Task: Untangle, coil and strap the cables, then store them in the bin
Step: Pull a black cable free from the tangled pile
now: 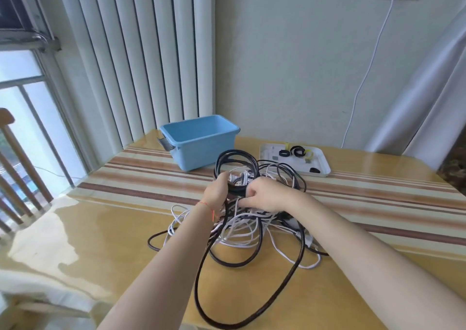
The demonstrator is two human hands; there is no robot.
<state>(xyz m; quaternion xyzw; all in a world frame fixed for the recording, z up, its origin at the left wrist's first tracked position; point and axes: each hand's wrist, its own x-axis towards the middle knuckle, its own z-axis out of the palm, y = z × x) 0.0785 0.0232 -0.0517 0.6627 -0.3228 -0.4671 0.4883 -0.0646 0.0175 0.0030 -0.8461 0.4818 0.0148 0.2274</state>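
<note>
1. At the far left a window and a wooden railing border the scene, and tall white vertical blinds hang behind the desk, which is glossy yellow with brown and cream stripes across its middle.
2. A light blue bin stands open-topped on the far part of the desk, just behind the cable pile; nothing can be seen inside it.
3. The left hand, a red thread at its wrist, has its fingers curled around a bundle of black cable loops, lifting them upright above the pile.
4. The cables form one knotted heap at the desk's centre: thick black cords and thin white ones wound through each other, with one long black loop trailing toward the near edge.
5. The right hand grips white strands in the middle of the heap, fingers bent inward and touching the left hand's bundle.
6. Further right, a white tray carries black and yellow straps.
7. A white wire runs down the wall from a socket.
</note>
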